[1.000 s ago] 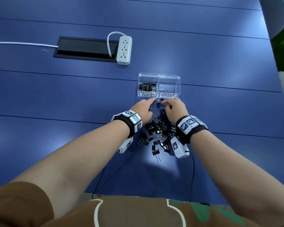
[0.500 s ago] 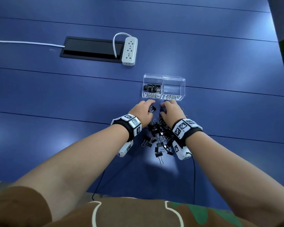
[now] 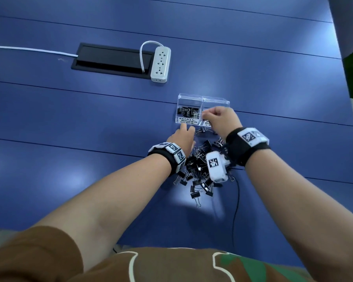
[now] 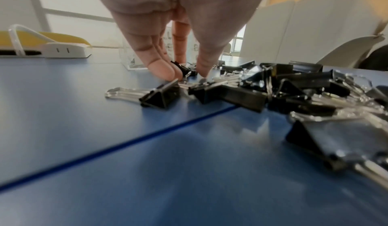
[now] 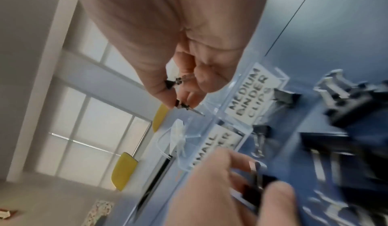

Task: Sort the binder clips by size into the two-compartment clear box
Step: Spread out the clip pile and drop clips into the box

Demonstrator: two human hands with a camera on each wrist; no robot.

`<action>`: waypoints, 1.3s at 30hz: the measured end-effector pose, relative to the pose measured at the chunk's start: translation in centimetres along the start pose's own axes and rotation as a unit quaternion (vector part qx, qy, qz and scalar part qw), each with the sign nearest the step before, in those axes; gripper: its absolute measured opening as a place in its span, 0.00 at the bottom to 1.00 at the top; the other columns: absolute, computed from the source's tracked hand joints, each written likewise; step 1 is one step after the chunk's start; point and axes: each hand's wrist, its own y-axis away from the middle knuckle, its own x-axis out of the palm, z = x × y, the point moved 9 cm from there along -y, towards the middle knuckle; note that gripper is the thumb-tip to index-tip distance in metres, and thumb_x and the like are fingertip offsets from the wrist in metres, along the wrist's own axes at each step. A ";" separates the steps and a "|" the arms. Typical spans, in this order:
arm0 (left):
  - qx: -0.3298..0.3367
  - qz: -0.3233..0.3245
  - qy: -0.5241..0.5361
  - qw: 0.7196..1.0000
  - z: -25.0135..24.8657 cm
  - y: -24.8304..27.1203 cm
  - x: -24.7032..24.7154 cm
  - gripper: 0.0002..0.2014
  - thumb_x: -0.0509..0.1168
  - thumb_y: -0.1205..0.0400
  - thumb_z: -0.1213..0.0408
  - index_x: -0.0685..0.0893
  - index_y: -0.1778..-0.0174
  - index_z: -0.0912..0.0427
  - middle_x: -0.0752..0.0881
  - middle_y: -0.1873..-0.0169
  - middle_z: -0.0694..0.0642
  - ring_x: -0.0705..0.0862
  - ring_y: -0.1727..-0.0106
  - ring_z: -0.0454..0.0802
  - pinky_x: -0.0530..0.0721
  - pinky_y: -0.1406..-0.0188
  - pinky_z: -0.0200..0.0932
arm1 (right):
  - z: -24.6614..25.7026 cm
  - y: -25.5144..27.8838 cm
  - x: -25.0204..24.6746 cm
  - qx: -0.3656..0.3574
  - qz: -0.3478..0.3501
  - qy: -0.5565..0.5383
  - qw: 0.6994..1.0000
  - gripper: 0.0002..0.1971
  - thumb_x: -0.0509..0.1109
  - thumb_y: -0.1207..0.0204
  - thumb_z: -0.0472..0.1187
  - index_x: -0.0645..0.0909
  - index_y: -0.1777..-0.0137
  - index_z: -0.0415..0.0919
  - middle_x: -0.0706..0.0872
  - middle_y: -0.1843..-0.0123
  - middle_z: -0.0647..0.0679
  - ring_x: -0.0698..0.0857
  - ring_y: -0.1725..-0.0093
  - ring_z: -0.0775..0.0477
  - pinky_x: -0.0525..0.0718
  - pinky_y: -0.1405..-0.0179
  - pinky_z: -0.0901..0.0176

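A clear two-compartment box [image 3: 202, 97] stands on the blue table. Its left half is labelled SMALL [image 5: 212, 146] and holds several black clips [image 3: 186, 111]. Its right half is labelled MEDIUM [image 5: 250, 95]. My right hand [image 3: 205, 115] is raised over the box near the divider and pinches small black binder clips [image 5: 178, 103] in its fingertips. My left hand [image 3: 186, 132] is down at the far edge of the clip pile [image 3: 200, 167]. Its thumb and fingers pinch a small clip [image 4: 184, 71] on the table.
A white power strip [image 3: 161, 65] lies beside a black cable hatch [image 3: 110, 60] at the far left, with a white cable [image 3: 29, 50] running off left. A thin black cable [image 3: 235, 210] trails from the pile toward me. A chair [image 3: 346, 27] stands at the far right.
My right hand has lifted off the pile and gone forward over the box with small clips in its fingers. My left hand has stayed at the pile's far edge.
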 end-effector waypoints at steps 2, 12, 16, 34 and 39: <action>0.010 0.005 -0.009 1.000 -0.2 -0.1 0.0 0.12 0.60 0.16 0.62 0.71 0.41 0.64 0.71 0.39 0.64 0.81 0.47 0.65 0.80 0.56 0.56 | 1.1 -1.6 0.0 0.011 0.004 -0.015 1.000 0.09 0.70 0.26 0.43 0.83 0.68 0.47 0.81 0.72 0.50 0.71 0.76 0.52 0.77 0.71 0.58; 0.030 0.024 0.040 0.998 0.6 0.6 0.0 0.08 0.58 0.16 0.65 0.73 0.43 0.64 0.76 0.43 0.62 0.77 0.54 0.57 0.80 0.53 0.53 | 3.5 -4.0 2.2 -0.024 0.015 0.104 0.994 0.11 0.64 0.22 0.41 0.83 0.44 0.40 0.87 0.51 0.46 0.88 0.56 0.42 0.86 0.51 0.51; 0.035 -0.049 0.117 0.991 0.7 0.7 -2.8 0.09 0.61 0.18 0.64 0.75 0.44 0.63 0.80 0.45 0.61 0.82 0.50 0.61 0.82 0.47 0.56 | 2.7 -2.0 0.3 -0.056 -0.043 0.154 0.986 0.11 0.62 0.23 0.38 0.86 0.49 0.38 0.90 0.51 0.42 0.86 0.54 0.44 0.82 0.47 0.57; 0.076 -0.130 0.101 0.983 0.6 -0.6 -6.5 0.14 0.64 0.21 0.66 0.78 0.39 0.59 0.77 0.40 0.58 0.78 0.39 0.56 0.83 0.44 0.53 | -4.6 1.3 5.2 -0.092 0.049 0.351 0.930 0.13 0.59 0.22 0.30 0.76 0.39 0.33 0.73 0.38 0.36 0.77 0.41 0.36 0.81 0.46 0.46; 0.122 -0.037 0.072 0.989 0.4 2.7 -1.8 0.11 0.65 0.24 0.66 0.81 0.46 0.58 0.79 0.47 0.57 0.79 0.44 0.55 0.83 0.45 0.57 | -4.8 1.4 5.1 -0.078 0.034 0.310 0.947 0.10 0.60 0.23 0.29 0.79 0.46 0.31 0.76 0.41 0.35 0.76 0.39 0.36 0.76 0.38 0.48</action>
